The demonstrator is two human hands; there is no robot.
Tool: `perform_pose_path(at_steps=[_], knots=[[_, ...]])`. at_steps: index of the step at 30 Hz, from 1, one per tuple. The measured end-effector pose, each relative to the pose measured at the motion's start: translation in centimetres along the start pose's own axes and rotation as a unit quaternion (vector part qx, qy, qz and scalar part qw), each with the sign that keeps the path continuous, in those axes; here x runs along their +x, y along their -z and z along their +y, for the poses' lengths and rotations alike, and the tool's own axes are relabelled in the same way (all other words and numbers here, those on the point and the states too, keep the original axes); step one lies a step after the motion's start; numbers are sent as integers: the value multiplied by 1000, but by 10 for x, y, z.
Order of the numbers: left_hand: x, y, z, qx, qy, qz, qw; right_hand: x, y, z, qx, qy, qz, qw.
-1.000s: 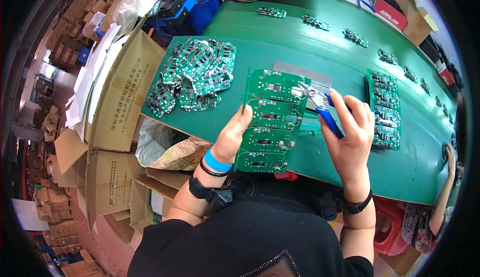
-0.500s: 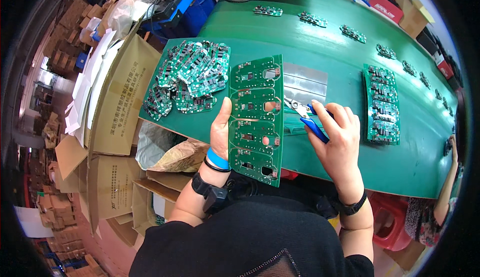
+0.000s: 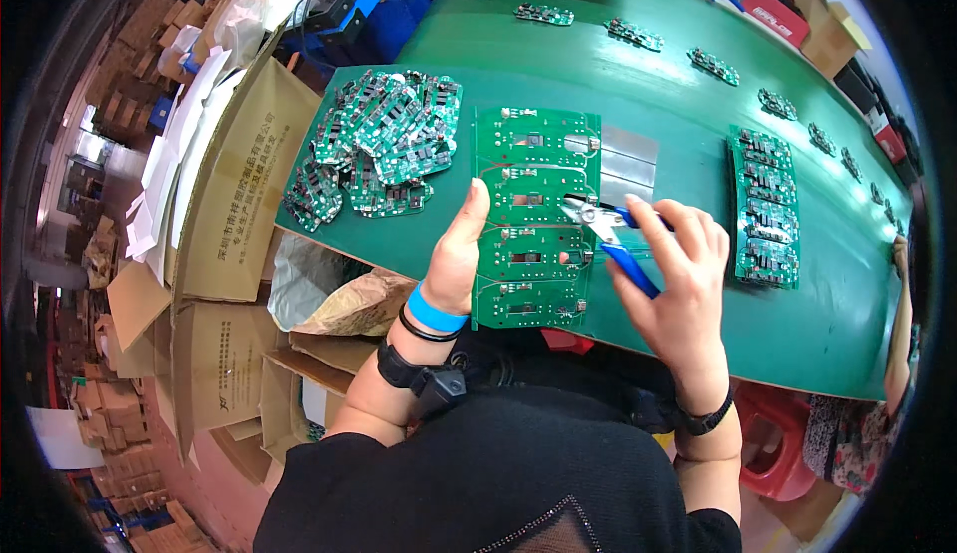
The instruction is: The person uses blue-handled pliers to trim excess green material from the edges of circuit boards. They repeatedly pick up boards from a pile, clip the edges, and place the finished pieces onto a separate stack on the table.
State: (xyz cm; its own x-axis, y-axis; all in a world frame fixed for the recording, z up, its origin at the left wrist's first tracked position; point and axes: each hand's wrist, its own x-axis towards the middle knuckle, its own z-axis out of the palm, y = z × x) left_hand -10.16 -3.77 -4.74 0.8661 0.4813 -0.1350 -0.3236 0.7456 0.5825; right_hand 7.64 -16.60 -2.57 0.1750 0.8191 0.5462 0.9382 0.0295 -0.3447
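Observation:
My left hand (image 3: pixel 455 262) grips a green circuit board panel (image 3: pixel 530 274) by its left edge, thumb on the upper face and the other fingers hidden beneath. The panel is held up before me, its long side running away from me, with several board sections joined in a row. In my right hand (image 3: pixel 682 279) is a pair of blue-handled cutting pliers (image 3: pixel 626 260), fingers wrapped round the handles. The metal jaws look parted and lie over the panel's right edge, close to the join between two middle sections. Whether they touch it I cannot tell.
Loose circuit boards (image 3: pixel 384 139) are heaped on the green table (image 3: pixel 688 344) at left. A grey metal plate (image 3: pixel 630 162) lies behind the pliers. Another board panel (image 3: pixel 766 209) rests at right, and single boards (image 3: pixel 634 34) line the far side. Cardboard boxes (image 3: pixel 244 174) stand left.
The panel has turned flatter toward me and shifted slightly right. The pliers' jaws have come from beside its right edge to over it. Both hands keep their hold.

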Motion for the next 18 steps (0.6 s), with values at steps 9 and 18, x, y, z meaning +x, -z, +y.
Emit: perform_pose_path(at_steps=[9, 18], knots=[[2, -15, -2, 129, -85, 27, 988, 3, -4, -8, -26, 8, -19, 999], [2, -19, -1, 205, -104, 42, 972, 3, -4, -8, -54, 19, -23, 998]])
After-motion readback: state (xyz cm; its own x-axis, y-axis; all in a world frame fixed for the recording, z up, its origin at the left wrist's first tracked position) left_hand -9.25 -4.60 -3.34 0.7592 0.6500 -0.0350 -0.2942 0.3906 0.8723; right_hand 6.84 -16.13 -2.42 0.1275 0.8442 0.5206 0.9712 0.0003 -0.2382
